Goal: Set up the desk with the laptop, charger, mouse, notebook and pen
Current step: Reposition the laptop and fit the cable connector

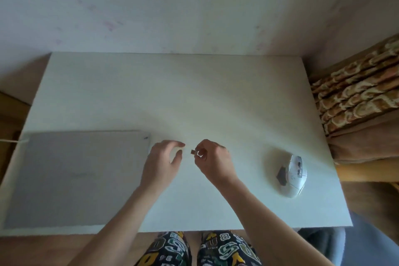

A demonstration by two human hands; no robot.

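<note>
A closed grey laptop (pixel 75 177) lies flat on the left part of the white desk (pixel 194 97), with a white charger cable (pixel 15 141) running into its left side. A white mouse (pixel 292 176) lies on its side at the right. My right hand (pixel 212 158) pinches a small USB dongle (pixel 193 152) above the desk's middle, its metal end pointing left. My left hand (pixel 163 162) hovers just right of the laptop's corner, fingers loosely curved and holding nothing. No notebook or pen is in view.
A patterned brown bedspread (pixel 356 93) lies past the desk's right edge. The wall (pixel 172 6) stands right behind the desk. My knees in patterned trousers (pixel 200 250) are under the front edge.
</note>
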